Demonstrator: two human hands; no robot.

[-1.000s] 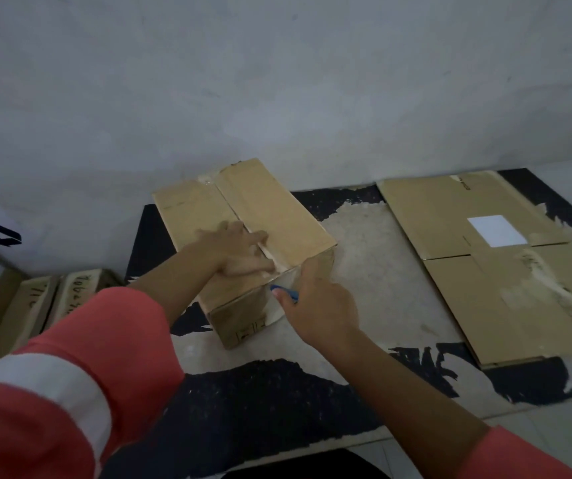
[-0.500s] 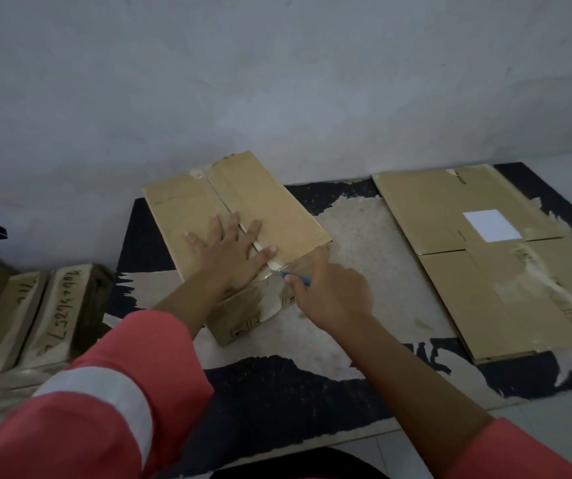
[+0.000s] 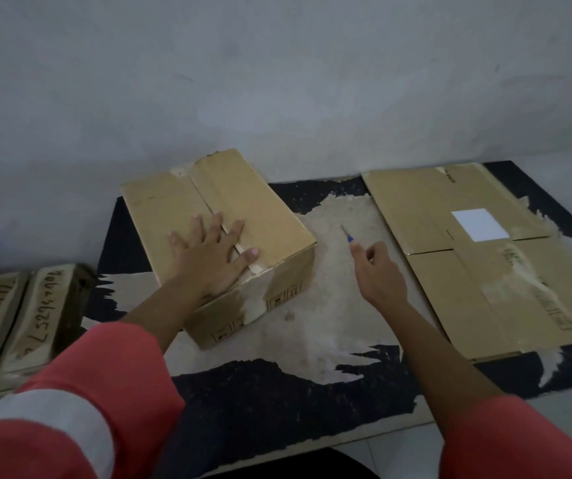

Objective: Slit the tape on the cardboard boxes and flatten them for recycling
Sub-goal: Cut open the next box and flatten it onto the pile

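Worn black mat [image 3: 277, 392], peeled patches: closed box [image 3: 260, 209] L-ctr, flattened cardboard [image 3: 485, 299] R, well apart.

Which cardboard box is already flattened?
The flat box at the right, bearing a white label. The box under the left hand stands in full shape, and so do the two handwritten boxes at far left.

Box seam [image 3: 202, 193], near end: under left hand [image 3: 208, 261] | cutter [image 3: 346, 234] handle: inside right hand [image 3: 377, 274] | boxes [image 3: 35, 312] beyond left edge of mat [image 3: 277, 392]: cropped by frame | flattened cardboard [image 3: 450, 288] print: too small to read
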